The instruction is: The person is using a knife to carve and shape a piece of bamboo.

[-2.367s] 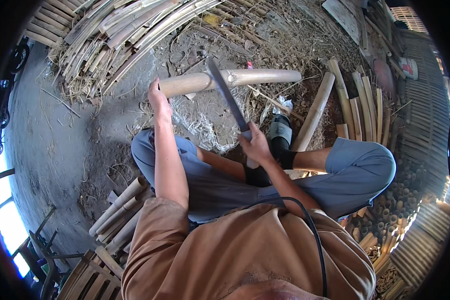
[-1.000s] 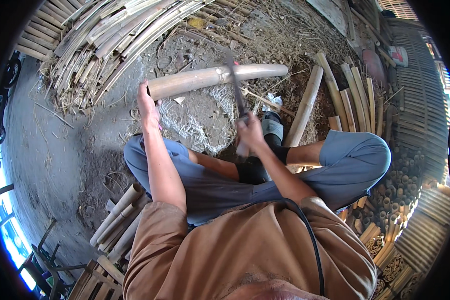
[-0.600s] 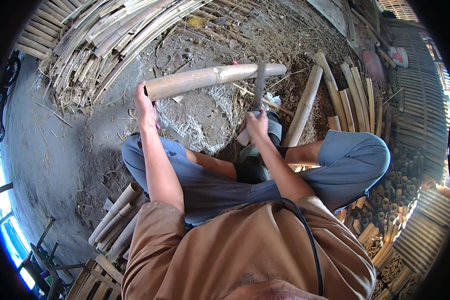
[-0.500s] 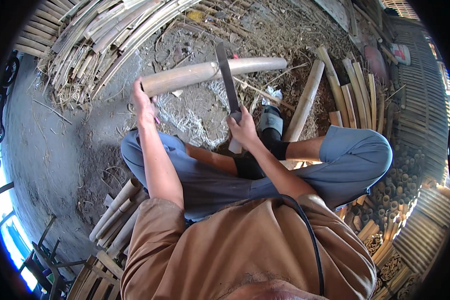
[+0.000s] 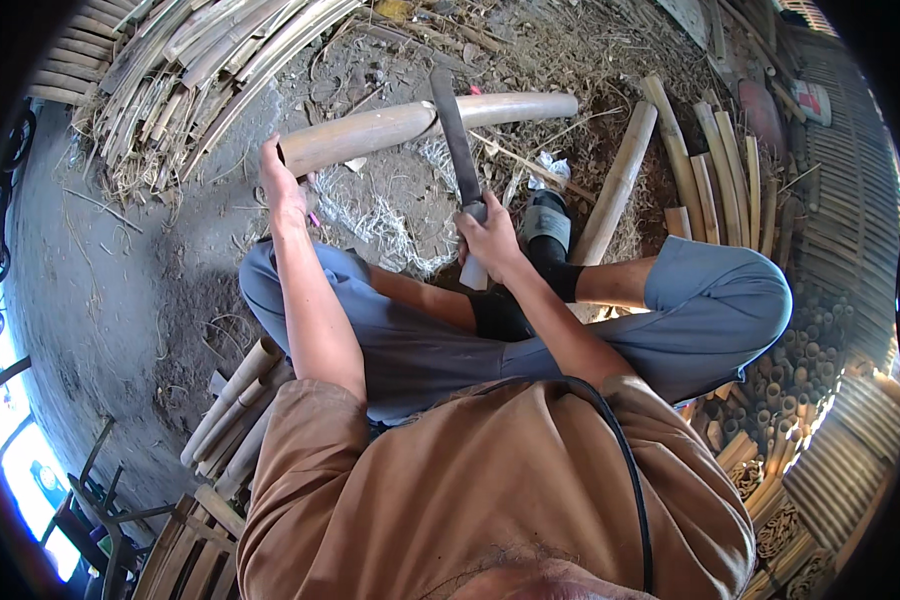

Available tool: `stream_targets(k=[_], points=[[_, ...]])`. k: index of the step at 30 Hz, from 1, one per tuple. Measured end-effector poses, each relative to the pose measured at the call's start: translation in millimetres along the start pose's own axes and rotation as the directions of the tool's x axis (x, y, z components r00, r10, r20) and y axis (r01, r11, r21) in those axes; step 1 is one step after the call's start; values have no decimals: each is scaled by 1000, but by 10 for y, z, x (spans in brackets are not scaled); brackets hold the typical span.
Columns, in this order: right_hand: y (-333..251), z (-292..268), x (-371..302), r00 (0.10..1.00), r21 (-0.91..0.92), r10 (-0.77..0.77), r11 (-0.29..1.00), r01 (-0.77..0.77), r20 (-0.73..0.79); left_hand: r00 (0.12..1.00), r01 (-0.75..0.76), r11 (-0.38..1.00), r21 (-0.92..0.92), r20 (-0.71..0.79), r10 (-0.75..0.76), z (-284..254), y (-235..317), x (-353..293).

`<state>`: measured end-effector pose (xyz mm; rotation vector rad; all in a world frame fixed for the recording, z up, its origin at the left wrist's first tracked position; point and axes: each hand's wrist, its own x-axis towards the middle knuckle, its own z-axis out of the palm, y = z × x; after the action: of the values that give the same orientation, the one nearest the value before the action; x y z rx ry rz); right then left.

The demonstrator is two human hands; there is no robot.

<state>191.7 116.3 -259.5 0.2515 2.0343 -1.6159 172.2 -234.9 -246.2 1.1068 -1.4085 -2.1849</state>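
Observation:
A long, slightly curved bamboo pole (image 5: 360,139) lies across in front of me, its thick cut end at the left. My left hand (image 5: 284,187) is closed at that end, palm against its rim; some fingers are hidden behind the pole. In my right hand (image 5: 490,238) is the handle of a machete (image 5: 454,140), gripped with the fingers wrapped round it. The dark blade points away from me and crosses the pole near a node at its middle. Whether the edge bites into the bamboo I cannot tell.
Split bamboo strips (image 5: 195,60) are heaped at the far left. Bamboo lengths (image 5: 618,180) stand to the right of my foot, and more poles (image 5: 235,400) lie by my left hip. Plastic scraps (image 5: 375,230) litter the ground. Cut bamboo tubes (image 5: 800,370) are stacked at the right.
The view has shifted slightly. The machete still crosses the bamboo pole at about the same place, and both hands keep their holds.

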Motion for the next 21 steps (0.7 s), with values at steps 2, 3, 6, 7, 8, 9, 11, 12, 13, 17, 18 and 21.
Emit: stream_targets(k=[2, 3, 6, 7, 8, 9, 11, 12, 13, 17, 18, 21], points=[[-28, -94, 65, 998, -180, -47, 983, 41, -29, 1000, 3, 1000, -3, -4, -3, 16, -86, -34], [-12, -257, 163, 991, -340, -128, 934, 109, -34, 1000, -5, 1000, -15, -13, 5, 36, -91, -26], [-174, -401, 264, 983, 16, 89, 996, -88, -159, 999, -20, 1000, -22, -45, 19, 1, -95, 47], [-312, -425, 250, 948, 252, 232, 952, -175, -219, 1000, -27, 999, -28, -6, 27, -25, -102, 45], [-102, -550, 435, 911, 305, 269, 937, -171, -314, 999, -50, 999, -16, -21, 50, 183, -69, -29], [13, -521, 466, 911, 303, 266, 938, -169, -316, 999, -51, 999, -20, -20, 51, 210, -69, -35], [145, -270, 400, 948, 152, 85, 988, -39, -307, 994, -113, 994, -11, -1, 113, 207, -62, -10], [-65, -125, 147, 987, -24, -50, 999, 47, -155, 994, -111, 994, -5, -5, 111, 143, -77, 5], [83, 11, 168, 998, -35, -58, 998, 57, -34, 993, -115, 993, -2, -28, 115, 83, -86, 23], [78, -287, 332, 991, -231, -115, 968, 98, -62, 989, -97, 995, -9, -114, 95, 119, -148, -28], [30, -383, 365, 996, -249, -75, 967, 59, -54, 992, -105, 994, 6, -73, 105, 91, -146, -37], [-57, -525, 536, 943, 95, 137, 989, -113, -304, 996, -91, 996, 8, -8, 91, 153, -57, -20]])
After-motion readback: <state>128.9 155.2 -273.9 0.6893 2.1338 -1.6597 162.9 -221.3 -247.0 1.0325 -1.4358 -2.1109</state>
